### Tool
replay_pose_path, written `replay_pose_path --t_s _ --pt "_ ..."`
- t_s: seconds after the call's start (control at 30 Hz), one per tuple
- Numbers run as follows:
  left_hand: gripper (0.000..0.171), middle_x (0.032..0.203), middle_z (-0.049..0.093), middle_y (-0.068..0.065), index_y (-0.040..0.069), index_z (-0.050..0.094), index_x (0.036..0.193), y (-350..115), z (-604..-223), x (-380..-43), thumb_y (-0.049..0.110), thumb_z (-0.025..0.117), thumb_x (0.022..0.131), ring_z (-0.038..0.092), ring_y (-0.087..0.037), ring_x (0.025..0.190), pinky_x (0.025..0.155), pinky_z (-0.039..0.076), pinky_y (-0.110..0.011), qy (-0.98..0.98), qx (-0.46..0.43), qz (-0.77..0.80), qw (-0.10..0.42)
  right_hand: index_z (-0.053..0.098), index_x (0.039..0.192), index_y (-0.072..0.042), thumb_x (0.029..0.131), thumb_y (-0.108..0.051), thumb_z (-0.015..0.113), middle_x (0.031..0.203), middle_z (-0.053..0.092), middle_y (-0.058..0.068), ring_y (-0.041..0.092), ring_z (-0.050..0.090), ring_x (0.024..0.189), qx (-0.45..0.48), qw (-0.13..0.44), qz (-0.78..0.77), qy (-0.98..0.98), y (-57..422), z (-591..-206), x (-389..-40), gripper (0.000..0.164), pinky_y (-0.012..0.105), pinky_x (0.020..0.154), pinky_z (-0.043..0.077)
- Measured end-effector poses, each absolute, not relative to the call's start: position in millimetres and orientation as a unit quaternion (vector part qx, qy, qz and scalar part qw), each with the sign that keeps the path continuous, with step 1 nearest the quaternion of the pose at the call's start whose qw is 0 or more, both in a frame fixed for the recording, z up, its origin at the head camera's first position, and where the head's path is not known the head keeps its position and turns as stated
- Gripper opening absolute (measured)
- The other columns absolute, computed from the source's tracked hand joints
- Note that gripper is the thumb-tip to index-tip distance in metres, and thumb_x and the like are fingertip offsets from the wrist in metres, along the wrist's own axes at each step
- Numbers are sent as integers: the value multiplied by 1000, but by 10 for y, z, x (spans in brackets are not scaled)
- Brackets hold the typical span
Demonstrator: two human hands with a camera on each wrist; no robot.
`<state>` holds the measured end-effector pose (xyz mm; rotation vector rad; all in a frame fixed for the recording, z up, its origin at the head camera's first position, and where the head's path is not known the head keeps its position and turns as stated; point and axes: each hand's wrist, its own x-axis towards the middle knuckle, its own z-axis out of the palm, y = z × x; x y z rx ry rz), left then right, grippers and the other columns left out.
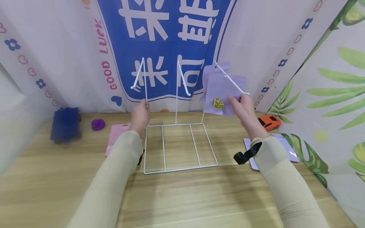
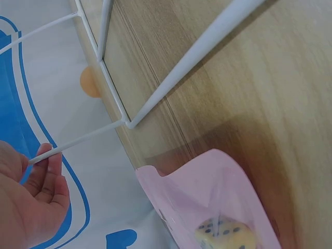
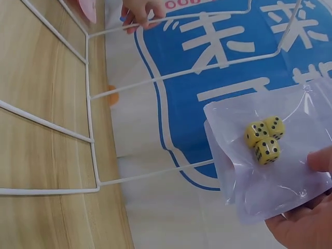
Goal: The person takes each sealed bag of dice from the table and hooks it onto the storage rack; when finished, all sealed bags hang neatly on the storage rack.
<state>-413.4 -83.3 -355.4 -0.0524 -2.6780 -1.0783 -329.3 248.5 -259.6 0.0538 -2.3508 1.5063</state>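
A white wire rack [image 1: 163, 148] stands on the table with three uprights, each ending in a forward-pointing hook. My left hand [image 1: 140, 116] pinches the left upright between thumb and fingers, seen closely in the left wrist view. On the right-hand hook [image 1: 233, 82] hangs a lilac zip pouch [image 1: 212, 90] with three yellow dice [image 3: 264, 139] showing on it. Behind it hangs a second lilac pouch [image 1: 206, 76], mostly covered. With its thumb in front, my right hand [image 1: 246, 110] pinches the front pouch's lower right edge. The left and middle hooks bear nothing.
Left on the table are a blue toy vehicle [image 1: 65, 123], blurred, a small purple toy [image 1: 98, 124] and a pink pouch [image 1: 117, 134]. On the right lie an orange toy car [image 1: 268, 122] and lilac pouches [image 1: 288, 148], partly behind my arm. A printed curtain [image 1: 242, 41] hangs behind.
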Motion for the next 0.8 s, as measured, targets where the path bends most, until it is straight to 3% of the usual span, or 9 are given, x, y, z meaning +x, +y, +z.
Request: replay_pose_path --t_s 0.33,0.8 --pt "17 84 58 -11 7 48 109 -820 -3536 -4113 16 37 99 56 -25 70 60 48 -34 -920 -9 -372 123 48 122 3 94 -16 49 118 52 18 23 49 107 -17 191 519 -833 2351 -2609 -3607 34 31 92 40" --pt "15 85 57 -11 7 47 107 -826 -3527 -4112 15 37 99 56 -25 73 63 49 -34 -922 -5 -370 116 46 125 2 94 -19 49 123 51 18 26 49 110 -37 185 511 -838 2335 -2591 -3695 37 33 94 40"
